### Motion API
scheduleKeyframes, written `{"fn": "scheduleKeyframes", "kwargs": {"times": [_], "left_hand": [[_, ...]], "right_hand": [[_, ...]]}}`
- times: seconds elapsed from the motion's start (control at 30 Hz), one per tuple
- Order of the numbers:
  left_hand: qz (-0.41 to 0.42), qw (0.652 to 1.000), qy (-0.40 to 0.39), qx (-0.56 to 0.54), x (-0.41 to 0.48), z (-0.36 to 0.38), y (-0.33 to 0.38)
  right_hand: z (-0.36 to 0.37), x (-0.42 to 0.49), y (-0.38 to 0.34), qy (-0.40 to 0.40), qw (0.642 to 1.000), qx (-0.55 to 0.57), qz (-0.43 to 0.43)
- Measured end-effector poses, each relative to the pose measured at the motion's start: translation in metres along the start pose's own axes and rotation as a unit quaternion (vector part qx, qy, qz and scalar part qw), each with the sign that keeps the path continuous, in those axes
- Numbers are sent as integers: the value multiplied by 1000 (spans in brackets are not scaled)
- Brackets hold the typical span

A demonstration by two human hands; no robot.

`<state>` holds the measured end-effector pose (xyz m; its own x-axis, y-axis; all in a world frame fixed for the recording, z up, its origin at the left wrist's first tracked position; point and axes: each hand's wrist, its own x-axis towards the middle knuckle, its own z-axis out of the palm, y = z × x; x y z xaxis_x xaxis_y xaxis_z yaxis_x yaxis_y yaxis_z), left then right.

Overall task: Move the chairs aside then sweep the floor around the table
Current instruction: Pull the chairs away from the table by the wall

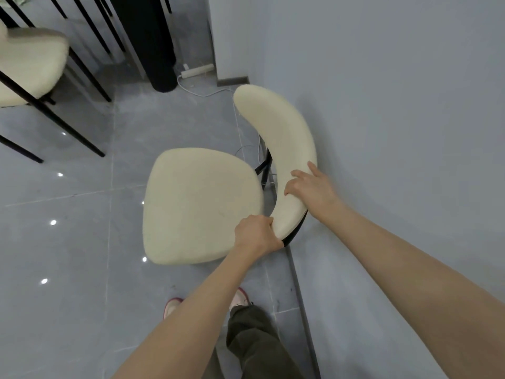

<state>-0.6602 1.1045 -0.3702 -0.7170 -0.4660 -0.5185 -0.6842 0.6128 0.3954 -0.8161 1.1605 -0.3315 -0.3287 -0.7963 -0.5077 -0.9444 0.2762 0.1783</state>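
— Your olive trouser leg (254, 340) and pink-edged shoes (239, 298) sit nearest. What are your hands doing?
— On the cream chair (202, 203), your left hand (257, 236) grips the near end of the backrest (281, 132); your right hand (311, 184) curls over its top edge further along.
— Where does it stand?
— On the grey tiles (68, 242), backrest close beside the wall (396, 105). Past it you have a power strip (196, 71), a black column (147, 42) and, far left, a second cream chair (30, 64).

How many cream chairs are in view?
2. One chair by the wall, held by the left hand and right hand; a second chair at upper left. Legs beyond may belong to more.
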Motion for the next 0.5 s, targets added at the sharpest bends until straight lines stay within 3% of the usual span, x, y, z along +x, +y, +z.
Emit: {"fn": "scheduleKeyframes", "kwargs": {"times": [0.3, 0.5], "left_hand": [[-4, 999, 26, -33, 5, 18, 32], [14, 992, -64, -107, -5, 1, 11]], "right_hand": [[21, -10, 21, 46, 998, 37, 37], [13, -16, 1, 57, 977, 166, 118]]}}
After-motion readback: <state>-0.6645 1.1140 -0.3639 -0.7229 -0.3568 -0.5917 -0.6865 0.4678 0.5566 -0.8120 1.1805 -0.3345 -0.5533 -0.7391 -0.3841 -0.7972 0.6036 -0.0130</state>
